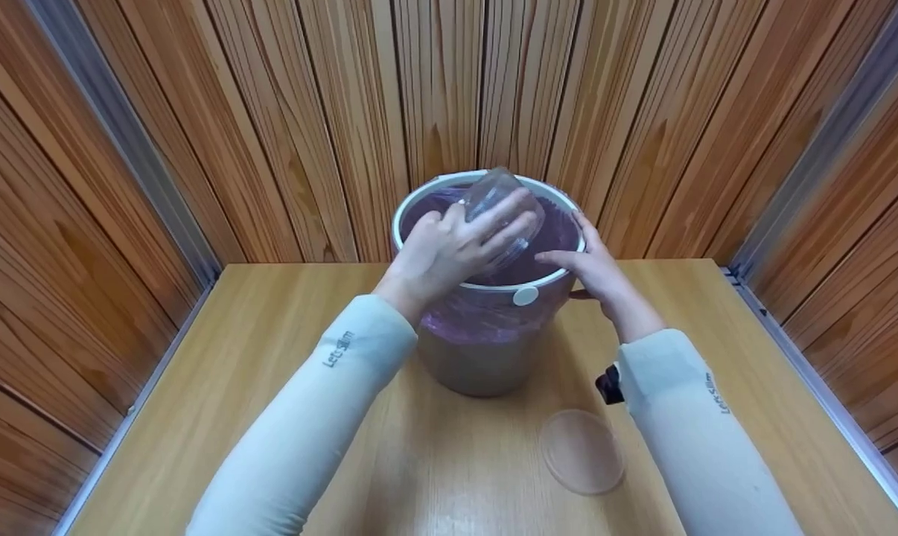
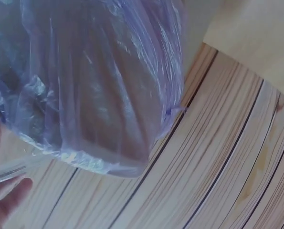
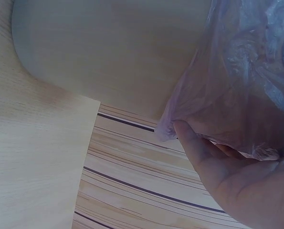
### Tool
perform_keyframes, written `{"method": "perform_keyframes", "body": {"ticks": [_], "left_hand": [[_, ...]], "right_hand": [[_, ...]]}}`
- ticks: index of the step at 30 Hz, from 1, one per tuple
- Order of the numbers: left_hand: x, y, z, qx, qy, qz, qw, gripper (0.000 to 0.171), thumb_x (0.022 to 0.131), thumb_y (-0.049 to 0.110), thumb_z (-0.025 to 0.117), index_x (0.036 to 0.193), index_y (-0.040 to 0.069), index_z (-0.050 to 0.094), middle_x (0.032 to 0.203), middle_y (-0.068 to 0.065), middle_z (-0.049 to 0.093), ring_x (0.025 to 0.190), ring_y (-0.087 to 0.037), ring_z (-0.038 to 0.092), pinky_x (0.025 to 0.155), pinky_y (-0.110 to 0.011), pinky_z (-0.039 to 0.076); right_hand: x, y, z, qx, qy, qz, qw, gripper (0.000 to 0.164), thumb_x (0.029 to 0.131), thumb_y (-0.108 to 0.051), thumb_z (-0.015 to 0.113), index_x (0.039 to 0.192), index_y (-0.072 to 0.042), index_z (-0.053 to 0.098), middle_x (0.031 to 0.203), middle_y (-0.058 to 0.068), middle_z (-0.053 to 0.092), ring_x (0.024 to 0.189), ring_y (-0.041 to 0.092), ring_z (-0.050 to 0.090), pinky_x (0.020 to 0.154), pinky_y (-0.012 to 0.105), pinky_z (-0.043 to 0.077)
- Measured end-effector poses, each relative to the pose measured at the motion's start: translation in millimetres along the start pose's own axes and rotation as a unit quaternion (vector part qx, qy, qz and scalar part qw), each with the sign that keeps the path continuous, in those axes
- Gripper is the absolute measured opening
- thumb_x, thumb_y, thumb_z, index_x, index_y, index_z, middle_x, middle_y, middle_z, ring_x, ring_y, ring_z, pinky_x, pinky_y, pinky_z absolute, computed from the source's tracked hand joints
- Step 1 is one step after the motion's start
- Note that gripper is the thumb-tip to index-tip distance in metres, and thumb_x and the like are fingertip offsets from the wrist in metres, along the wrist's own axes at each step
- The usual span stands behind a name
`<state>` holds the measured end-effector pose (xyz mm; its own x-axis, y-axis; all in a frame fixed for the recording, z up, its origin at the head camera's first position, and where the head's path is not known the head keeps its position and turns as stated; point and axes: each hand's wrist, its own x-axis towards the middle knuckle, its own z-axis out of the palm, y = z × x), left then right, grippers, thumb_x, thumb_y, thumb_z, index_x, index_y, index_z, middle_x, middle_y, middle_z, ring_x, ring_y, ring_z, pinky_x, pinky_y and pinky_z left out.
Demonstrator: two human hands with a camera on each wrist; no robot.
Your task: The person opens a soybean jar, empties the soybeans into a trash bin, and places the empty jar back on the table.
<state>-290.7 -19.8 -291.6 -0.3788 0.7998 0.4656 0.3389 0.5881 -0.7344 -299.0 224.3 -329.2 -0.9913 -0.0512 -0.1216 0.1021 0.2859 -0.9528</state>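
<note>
A trash bin [image 1: 479,368] with a white rim stands on the table, lined with a thin purple plastic bag [image 1: 486,321] folded over its outside. My left hand [image 1: 456,242] holds a clear plastic container [image 1: 496,190] tilted over the bin's mouth, fingers spread along its side. In the left wrist view only a sliver of the container [image 2: 17,169] shows beside the fingertips. My right hand [image 1: 602,272] grips the bin's right rim, thumb toward the inside. From the right wrist, fingers [image 3: 194,143] lie against the bag-covered side.
A round clear lid [image 1: 583,452] lies flat on the wooden table [image 1: 293,357], in front of the bin and beside the right forearm. Wood-panelled walls [image 1: 345,126] close in the back and both sides. Metal strips [image 1: 144,179] run along the corners.
</note>
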Motion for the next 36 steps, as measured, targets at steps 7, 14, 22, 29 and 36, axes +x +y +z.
{"method": "perform_keyframes", "body": {"ticks": [7, 14, 22, 29, 36], "left_hand": [[-10.9, -1.2, 7.6, -0.057, 0.100, -0.114, 0.9868, 0.062, 0.094, 0.010, 0.057, 0.151, 0.027, 0.039, 0.156, 0.001, 0.041, 0.070, -0.016, 0.061, 0.048, -0.024, 0.048], [-22.0, -4.7, 2.3, -0.202, 0.137, -0.234, 0.9411, 0.091, 0.074, 0.035, 0.083, 0.148, 0.013, 0.037, 0.155, -0.007, 0.039, 0.090, -0.024, 0.066, 0.056, -0.032, 0.056], [-31.9, -0.2, -9.9, -0.265, 0.196, -0.290, 0.8986, 0.103, 0.072, 0.065, 0.077, 0.146, 0.006, 0.037, 0.153, -0.010, 0.042, 0.092, -0.026, 0.065, 0.061, -0.035, 0.057], [-43.2, 12.9, -21.9, -0.333, 0.206, -0.338, 0.8556, 0.117, 0.062, 0.068, 0.082, 0.147, 0.003, 0.034, 0.152, -0.010, 0.043, 0.123, -0.030, 0.054, 0.087, -0.041, 0.057], [-52.7, 25.5, -31.7, -0.378, 0.222, -0.372, 0.8183, 0.122, 0.058, 0.069, 0.083, 0.148, 0.003, 0.036, 0.151, -0.010, 0.046, 0.129, -0.028, 0.047, 0.104, -0.043, 0.047]], "right_hand": [[1.5, 0.5, 2.0, 0.003, 0.007, -0.004, 1.000, 0.102, 0.087, -0.033, 0.069, 0.160, -0.032, -0.003, 0.167, 0.012, 0.002, 0.148, 0.043, 0.019, 0.108, 0.068, 0.034], [4.2, 2.6, 1.3, 0.002, 0.007, -0.013, 1.000, 0.102, 0.086, -0.042, 0.070, 0.160, -0.031, 0.000, 0.167, 0.010, 0.002, 0.150, 0.041, 0.014, 0.109, 0.070, 0.032], [5.5, 4.7, -1.0, 0.008, 0.007, -0.013, 1.000, 0.103, 0.086, -0.042, 0.070, 0.159, -0.029, -0.001, 0.167, 0.011, 0.000, 0.150, 0.042, 0.012, 0.108, 0.070, 0.033], [5.2, 3.8, -2.0, 0.010, 0.005, -0.014, 1.000, 0.103, 0.087, -0.042, 0.070, 0.159, -0.030, -0.002, 0.167, 0.011, 0.000, 0.150, 0.041, 0.012, 0.108, 0.070, 0.033], [5.1, 2.5, -2.0, 0.006, 0.008, -0.016, 1.000, 0.103, 0.086, -0.041, 0.070, 0.159, -0.028, -0.001, 0.167, 0.012, 0.002, 0.150, 0.041, 0.013, 0.106, 0.069, 0.036]]}}
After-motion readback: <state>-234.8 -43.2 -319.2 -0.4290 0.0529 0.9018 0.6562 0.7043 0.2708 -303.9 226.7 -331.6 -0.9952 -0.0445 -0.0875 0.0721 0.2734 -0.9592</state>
